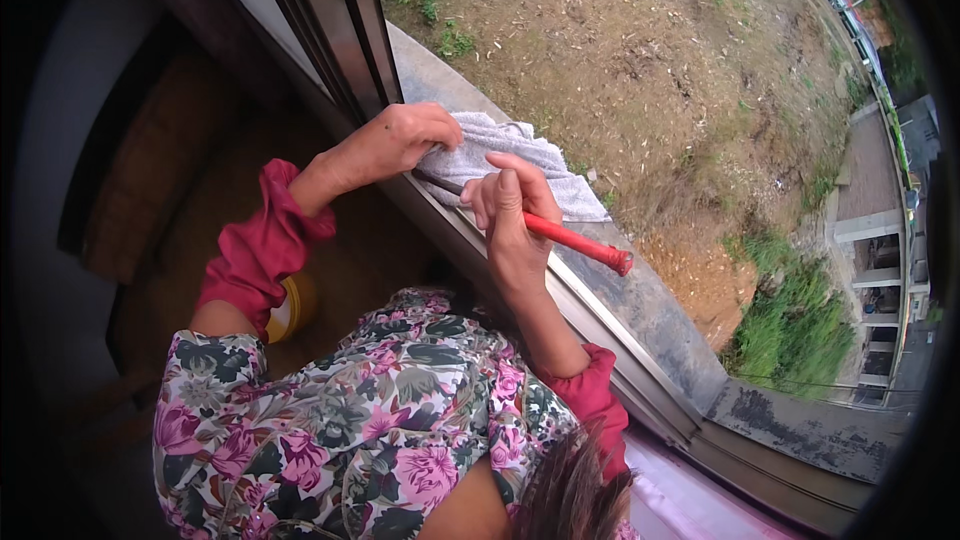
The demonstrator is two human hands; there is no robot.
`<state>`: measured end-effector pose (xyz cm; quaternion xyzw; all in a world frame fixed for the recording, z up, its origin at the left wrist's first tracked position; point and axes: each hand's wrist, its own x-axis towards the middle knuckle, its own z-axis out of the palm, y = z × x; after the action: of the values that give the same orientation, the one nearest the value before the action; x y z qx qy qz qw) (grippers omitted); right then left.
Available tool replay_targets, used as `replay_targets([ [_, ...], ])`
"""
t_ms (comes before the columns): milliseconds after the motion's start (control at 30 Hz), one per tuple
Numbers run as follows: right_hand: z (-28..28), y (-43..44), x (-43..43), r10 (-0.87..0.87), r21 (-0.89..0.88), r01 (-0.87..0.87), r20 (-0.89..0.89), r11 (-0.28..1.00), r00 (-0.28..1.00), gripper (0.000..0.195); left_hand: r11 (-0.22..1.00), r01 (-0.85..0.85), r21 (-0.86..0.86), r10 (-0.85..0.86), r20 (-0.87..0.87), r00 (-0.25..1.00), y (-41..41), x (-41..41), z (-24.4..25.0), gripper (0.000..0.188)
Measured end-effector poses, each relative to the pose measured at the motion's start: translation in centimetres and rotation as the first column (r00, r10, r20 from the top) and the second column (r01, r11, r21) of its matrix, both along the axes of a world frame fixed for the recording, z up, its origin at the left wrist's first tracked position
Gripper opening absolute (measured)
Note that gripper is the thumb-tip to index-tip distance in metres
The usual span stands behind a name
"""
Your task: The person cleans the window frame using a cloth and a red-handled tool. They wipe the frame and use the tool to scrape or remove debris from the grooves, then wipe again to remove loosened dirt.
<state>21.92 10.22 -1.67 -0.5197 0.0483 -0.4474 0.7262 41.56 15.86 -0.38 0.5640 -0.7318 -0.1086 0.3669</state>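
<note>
A pale grey terry cloth [525,157] lies bunched over the window track and the outer sill. My left hand [416,136] pinches the cloth's near edge, beside the upright window frame. In my right hand [521,214] is a slim tool with a red-wrapped handle [574,238] and a dark shaft [437,181]. Its handle points out over the sill, while the shaft runs toward my left hand. The shaft's tip meets the cloth at the track, partly hidden in the folds.
Sliding window frames [352,22] stand at upper left. The metal window track [600,322] runs diagonally beside a concrete ledge [637,292]. Outside, bare ground [600,37] lies below. Indoors, a yellow bucket [294,307] is on the floor beneath my left arm.
</note>
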Motion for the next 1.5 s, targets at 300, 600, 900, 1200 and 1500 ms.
replay_targets([
  [300, 6.0, -4.2, -12.5, -0.53, 0.24, 0.483, 0.203, 0.842, 0.823, 0.023, 0.989, 0.085, -0.121, -0.101, -0.134, 0.986, -1.5, -5.3, 5.2, 0.023],
  [600, 4.8, -2.9, -18.3, -0.688, 0.311, 0.624, 0.172, 0.717, 0.705, 0.021, 0.857, 0.505, 0.104, -0.498, -0.086, 0.863, -3.5, -12.8, 1.2, 0.019],
  [900, 4.3, -2.8, -19.7, -0.718, 0.332, 0.66, 0.084, 0.674, 0.691, 0.022, 0.827, 0.559, 0.066, -0.561, 0.182, 0.808, -3.4, -15.6, -1.0, 0.02],
  [1200, 4.2, -3.8, -20.3, -0.723, 0.315, 0.677, 0.045, 0.665, 0.689, 0.022, 0.926, 0.321, 0.199, -0.362, 0.219, 0.906, -0.4, -6.3, 0.6, 0.019],
  [1500, 3.8, -4.2, -22.1, -0.777, 0.307, 0.735, 0.024, 0.605, 0.629, 0.022, 0.951, 0.029, 0.307, -0.205, 0.561, 0.802, 0.3, 1.7, 3.7, 0.012],
])
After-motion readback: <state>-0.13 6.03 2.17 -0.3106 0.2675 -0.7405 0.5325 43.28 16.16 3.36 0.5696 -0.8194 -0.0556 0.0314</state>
